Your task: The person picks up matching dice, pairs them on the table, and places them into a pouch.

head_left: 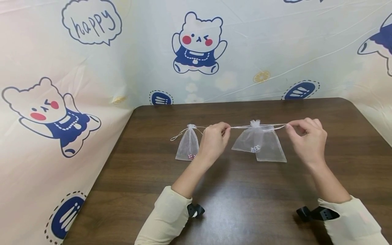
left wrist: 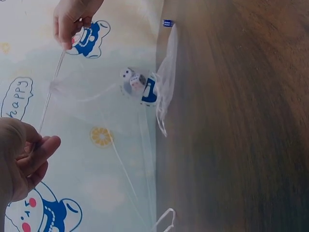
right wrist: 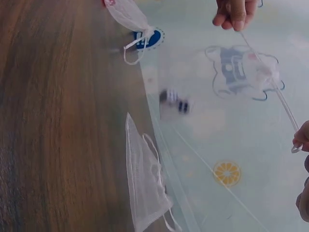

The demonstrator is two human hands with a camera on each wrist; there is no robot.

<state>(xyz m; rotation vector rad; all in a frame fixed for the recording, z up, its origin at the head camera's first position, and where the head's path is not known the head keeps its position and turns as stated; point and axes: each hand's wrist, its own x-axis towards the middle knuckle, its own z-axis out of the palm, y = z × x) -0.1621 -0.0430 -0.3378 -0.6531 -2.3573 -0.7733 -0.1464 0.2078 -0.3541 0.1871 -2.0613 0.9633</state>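
A sheer white drawstring bag (head_left: 243,141) hangs raised between the hands, its neck gathered tight. White dice (head_left: 255,149) with dark pips sit in its bottom. My left hand (head_left: 214,141) pinches one end of its white drawstring (head_left: 273,124) between thumb and fingers. On the other side my right hand (head_left: 310,143) pinches the opposite end, and the cord is stretched straight between them. Behind the raised bag, a second sheer bag (head_left: 272,151) lies on the table, partly overlapped in the head view.
Left of the hands stands another tied sheer bag (head_left: 184,146) with red dice (head_left: 191,157) inside, partly covered by the left hand. A small blue die (left wrist: 167,22) shows beside the lying bag. Printed cloth (head_left: 245,44) hangs behind the brown wooden table (head_left: 239,204).
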